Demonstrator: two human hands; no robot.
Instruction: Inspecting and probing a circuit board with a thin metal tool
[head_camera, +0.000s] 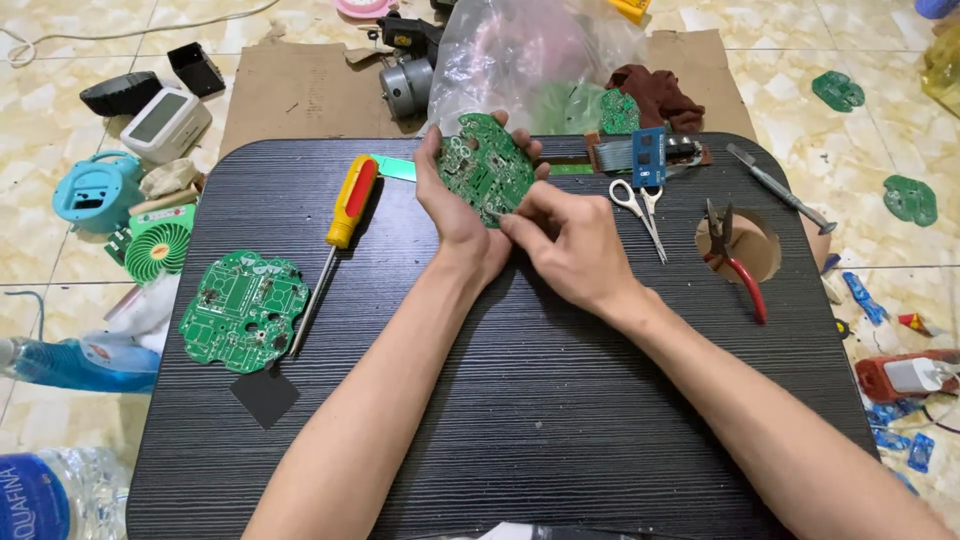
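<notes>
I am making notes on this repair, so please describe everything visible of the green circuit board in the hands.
The green circuit board is roundish with a lobed edge, carrying pale traces and small parts. It is held tilted above the black table. The left hand cradles it from behind; the right hand pinches its lower edge.

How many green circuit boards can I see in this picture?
6: one held in the left hand, circuit board; one on the table's left; one at the plastic bag; two on the floor at right; a blurry one inside the bag. More may be hidden.
</notes>
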